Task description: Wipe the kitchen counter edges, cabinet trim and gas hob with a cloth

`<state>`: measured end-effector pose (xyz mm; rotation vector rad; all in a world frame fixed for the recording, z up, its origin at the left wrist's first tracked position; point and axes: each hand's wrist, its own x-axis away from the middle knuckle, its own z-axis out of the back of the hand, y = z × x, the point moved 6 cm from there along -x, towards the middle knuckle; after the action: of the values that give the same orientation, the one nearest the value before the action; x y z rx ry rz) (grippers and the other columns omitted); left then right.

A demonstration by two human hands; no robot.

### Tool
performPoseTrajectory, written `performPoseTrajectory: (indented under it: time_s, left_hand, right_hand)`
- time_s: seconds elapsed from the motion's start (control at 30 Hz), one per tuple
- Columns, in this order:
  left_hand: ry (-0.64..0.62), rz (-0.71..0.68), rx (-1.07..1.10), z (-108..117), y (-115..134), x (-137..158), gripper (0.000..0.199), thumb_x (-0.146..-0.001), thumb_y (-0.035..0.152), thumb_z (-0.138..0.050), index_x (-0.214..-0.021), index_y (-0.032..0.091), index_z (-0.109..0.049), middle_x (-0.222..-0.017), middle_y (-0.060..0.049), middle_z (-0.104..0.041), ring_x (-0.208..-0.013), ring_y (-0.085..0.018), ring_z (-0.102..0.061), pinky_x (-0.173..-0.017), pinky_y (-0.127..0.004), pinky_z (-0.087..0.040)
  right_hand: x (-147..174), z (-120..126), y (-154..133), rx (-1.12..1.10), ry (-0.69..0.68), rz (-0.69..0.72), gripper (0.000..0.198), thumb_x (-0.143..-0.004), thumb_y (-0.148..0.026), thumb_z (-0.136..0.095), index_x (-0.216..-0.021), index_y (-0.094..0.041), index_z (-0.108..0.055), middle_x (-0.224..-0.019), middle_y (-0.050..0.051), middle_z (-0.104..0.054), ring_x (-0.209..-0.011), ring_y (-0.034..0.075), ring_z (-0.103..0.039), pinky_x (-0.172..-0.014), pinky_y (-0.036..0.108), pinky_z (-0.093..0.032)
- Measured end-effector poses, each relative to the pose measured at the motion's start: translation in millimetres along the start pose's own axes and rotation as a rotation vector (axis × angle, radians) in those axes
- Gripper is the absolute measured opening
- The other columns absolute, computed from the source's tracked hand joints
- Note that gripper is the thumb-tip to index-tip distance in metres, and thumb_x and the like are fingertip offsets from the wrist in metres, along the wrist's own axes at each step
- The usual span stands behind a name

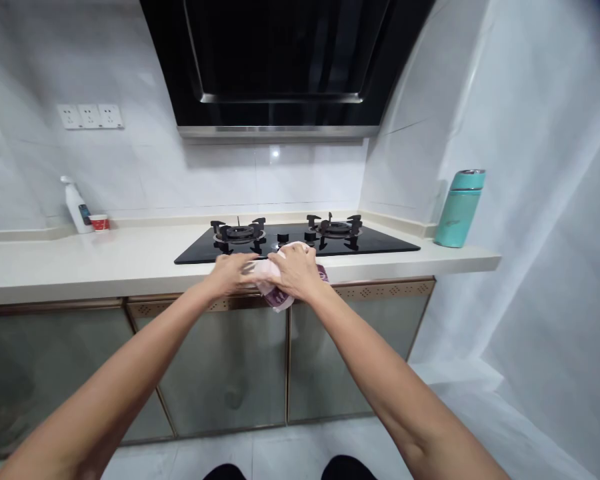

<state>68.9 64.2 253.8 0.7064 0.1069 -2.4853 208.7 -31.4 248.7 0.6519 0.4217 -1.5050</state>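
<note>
A crumpled pale pink and purple cloth (278, 297) lies at the front edge of the black glass gas hob (380, 245), with one end drooping over the counter's edge. My right hand (298, 272) is closed on the cloth from above, its fingers bent over the bunched part. On the left side, my left hand (230, 273) has its thumb and fingers about the cloth's near end. The palms and parts of the fingertips are hidden. Two black control knobs (283, 237) stand just behind the hands.
Burners with black pan supports (239, 231) stand on the hob, below a black range hood (280, 67). A turquoise bottle (460, 210) stands at the counter's right end. A white spray bottle (77, 207) and a red-and-white cup (100, 223) are at the left. Cabinet doors (225, 367) lie below.
</note>
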Motion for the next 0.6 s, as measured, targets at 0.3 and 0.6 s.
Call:
performPoseTrajectory:
  time_s: [0.3, 0.6]
  left_hand:
    - [0.435, 0.129, -0.402, 4, -25, 30, 0.049, -0.102, 0.047, -0.038, -0.088, 0.019, -0.076, -0.091, -0.013, -0.07, -0.092, -0.029, -0.059, -0.078, -0.04, -0.039]
    - [0.649, 0.044, -0.37, -10, -18, 54, 0.035, -0.102, 0.038, -0.043, -0.106, 0.019, -0.073, -0.101, -0.01, -0.073, -0.096, -0.027, -0.06, -0.088, -0.042, -0.039]
  right_hand:
    - [6, -3, 5, 0.063, 0.1, 0.144, 0.055, -0.087, -0.07, -0.062, -0.121, -0.026, -0.064, -0.123, 0.013, -0.064, -0.115, 0.032, -0.048, -0.098, 0.05, -0.027]
    - [56, -3, 160, 0.06, 0.12, -0.05, 0.059, -0.083, -0.071, -0.065, -0.125, -0.03, -0.066, -0.136, 0.009, -0.062, -0.125, 0.032, -0.047, -0.098, 0.049, -0.031]
